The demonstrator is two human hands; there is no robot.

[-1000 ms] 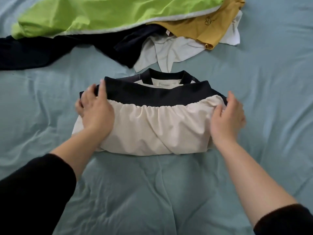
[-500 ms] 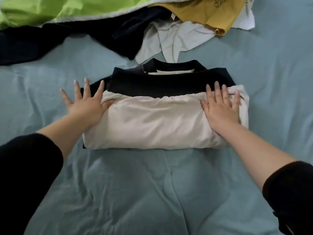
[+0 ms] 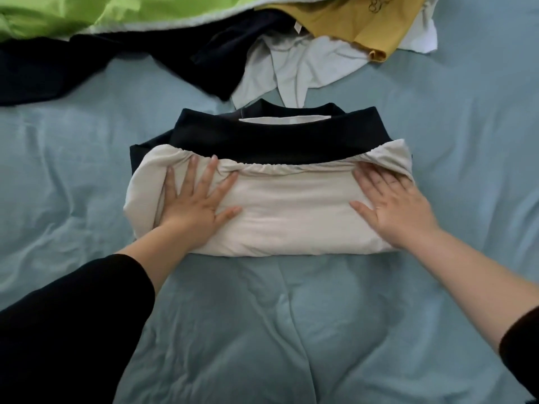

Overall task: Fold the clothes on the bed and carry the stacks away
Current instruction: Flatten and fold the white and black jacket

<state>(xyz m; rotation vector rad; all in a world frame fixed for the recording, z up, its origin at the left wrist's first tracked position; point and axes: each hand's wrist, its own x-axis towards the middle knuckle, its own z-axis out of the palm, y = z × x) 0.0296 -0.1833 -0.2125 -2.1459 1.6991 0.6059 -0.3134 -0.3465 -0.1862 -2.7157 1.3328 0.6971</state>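
Atop the folded garment (image 3: 291,211), on the bed (image 3: 437,170) short of the loose pile (image 3: 145,53), both hands pressed flat, gripping nothing. Left hand (image 3: 194,211) had shifted inward from the garment's edge; right hand (image 3: 393,208) stayed.

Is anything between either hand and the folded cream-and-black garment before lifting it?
Nothing visible. The left hand and right hand both lie flat on the folded garment, fingers straight. The unfolded pile lies beyond it.
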